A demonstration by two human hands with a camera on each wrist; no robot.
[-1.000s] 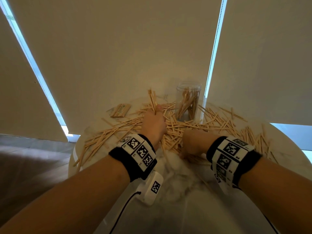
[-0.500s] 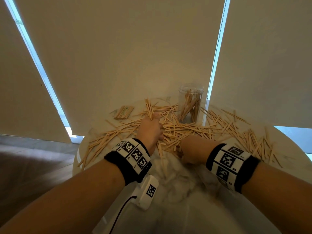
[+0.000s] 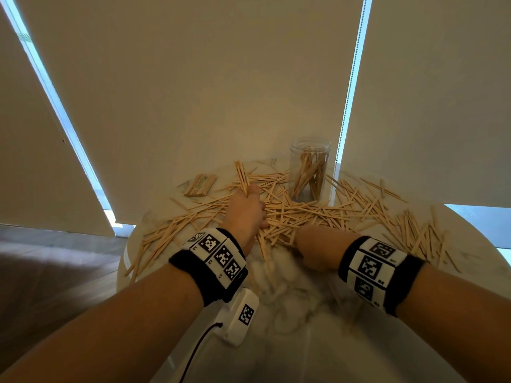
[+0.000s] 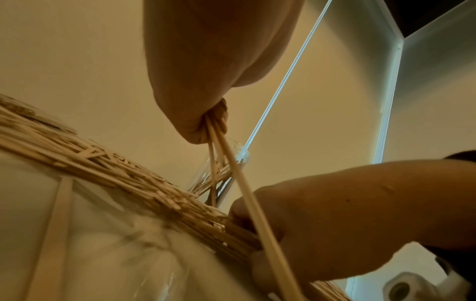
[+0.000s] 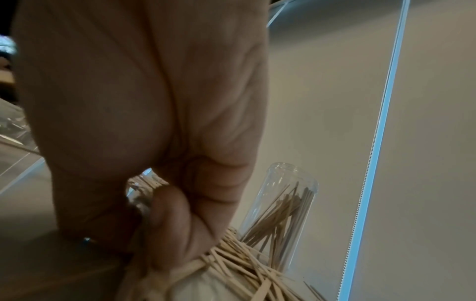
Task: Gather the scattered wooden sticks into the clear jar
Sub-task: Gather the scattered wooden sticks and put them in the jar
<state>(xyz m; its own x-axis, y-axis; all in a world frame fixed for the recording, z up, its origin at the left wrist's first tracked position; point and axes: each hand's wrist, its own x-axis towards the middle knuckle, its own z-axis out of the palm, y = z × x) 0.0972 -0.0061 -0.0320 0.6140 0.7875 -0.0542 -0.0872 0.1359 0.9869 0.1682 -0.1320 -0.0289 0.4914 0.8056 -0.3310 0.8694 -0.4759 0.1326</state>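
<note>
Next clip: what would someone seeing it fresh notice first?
A wide spill of sticks covers the far half of the round table. Behind it stands a clear jar, upright, open and already partly filled. The left hand grips a small bunch of sticks pointing upward, while the right hand is down in the pile's near edge, fingers curled round sticks.

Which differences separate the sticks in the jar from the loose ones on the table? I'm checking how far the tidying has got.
The sticks in the clear jar stand leaning, packed inside its wall; the scattered sticks lie flat and crisscrossed across the table. The jar's sticks are few; the scattered sticks are many more. Both look like the same thin pale wood. The left hand grips a small bundle.
</note>
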